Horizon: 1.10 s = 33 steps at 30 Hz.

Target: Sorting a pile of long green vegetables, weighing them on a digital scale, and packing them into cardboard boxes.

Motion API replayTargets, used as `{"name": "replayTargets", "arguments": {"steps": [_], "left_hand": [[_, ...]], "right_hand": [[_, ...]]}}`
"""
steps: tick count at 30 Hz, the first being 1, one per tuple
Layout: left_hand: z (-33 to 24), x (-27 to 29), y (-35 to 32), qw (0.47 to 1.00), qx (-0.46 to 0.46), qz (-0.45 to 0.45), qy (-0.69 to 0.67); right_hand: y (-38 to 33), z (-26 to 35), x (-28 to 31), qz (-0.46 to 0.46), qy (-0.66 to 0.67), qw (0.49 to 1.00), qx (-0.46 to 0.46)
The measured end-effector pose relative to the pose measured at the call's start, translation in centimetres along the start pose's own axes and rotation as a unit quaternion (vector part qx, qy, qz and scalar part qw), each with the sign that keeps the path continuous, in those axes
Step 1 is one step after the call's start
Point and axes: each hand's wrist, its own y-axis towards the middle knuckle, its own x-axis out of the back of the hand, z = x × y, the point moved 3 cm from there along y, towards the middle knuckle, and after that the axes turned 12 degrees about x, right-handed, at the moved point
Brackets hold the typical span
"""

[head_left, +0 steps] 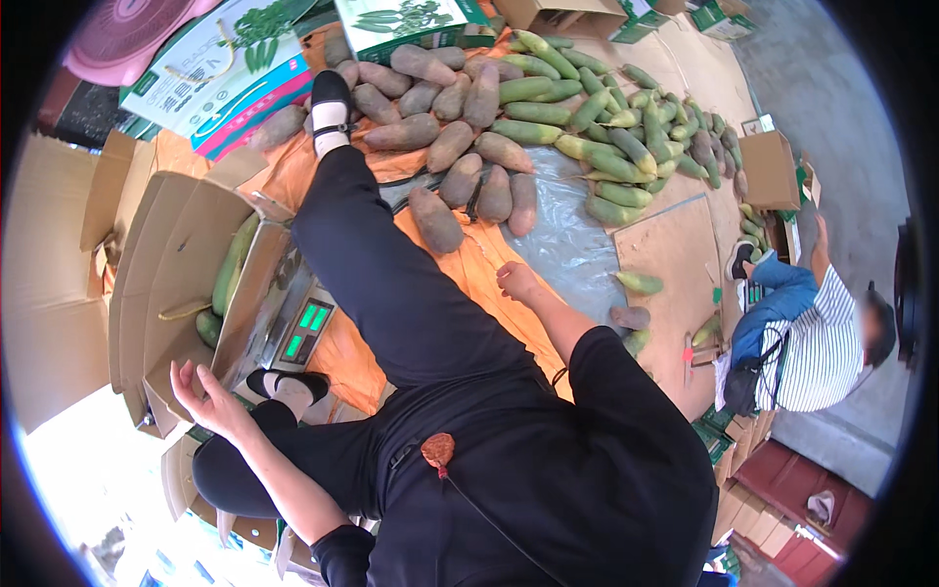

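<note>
My left hand (205,399) is held beside an opened cardboard box (176,264), its fingers apart and nothing in it. Long green radishes (235,259) lie inside that box, partly hidden by its flaps. Against the box is a digital scale (305,328) with lit green displays. Over the orange sheet (465,279), my right hand (516,281) hangs with its fingers curled in and no object showing in them. Closest to it are large brownish-purple radishes (435,220), lying in a loose pile past my outstretched leg.
A heap of green radishes (626,147) spreads at the far right, by clear plastic sheeting (567,215). Printed cartons (220,73) and a pink basket (127,34) stand far left. At right, another person in a striped shirt (807,347) crouches by a carton (770,171).
</note>
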Motion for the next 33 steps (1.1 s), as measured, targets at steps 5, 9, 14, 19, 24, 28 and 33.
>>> {"name": "replayTargets", "arguments": {"steps": [5,9,14,19,24,28,33], "left_hand": [[0.2,-0.7,0.0,1.0,-0.003,0.014,0.022],[0.4,-0.3,0.0,0.999,-0.004,0.012,0.032],[0.6,-1.2,0.1,0.999,-0.012,0.012,0.035],[0.9,-0.7,0.1,0.998,-0.021,-0.002,0.065],[0.6,-1.0,-0.1,0.997,-0.021,-0.001,0.068],[0.5,-1.3,-0.3,0.997,-0.014,0.001,0.077],[0.7,-1.2,-0.1,0.996,-0.015,0.002,0.089]], "right_hand": [[-0.1,-1.1,-0.1,0.032,-0.002,0.999,-0.01],[-0.5,-0.9,-1.0,0.043,-0.026,0.999,-0.011],[0.3,-3.5,-1.1,0.036,-0.057,0.998,0.018],[0.2,-2.5,-1.2,0.032,-0.049,0.998,0.0],[0.5,-2.5,-0.7,0.029,-0.038,0.999,0.003],[0.8,-2.8,-0.5,0.032,-0.037,0.999,0.004],[1.5,-2.1,-0.2,0.027,-0.014,1.0,0.002]]}}
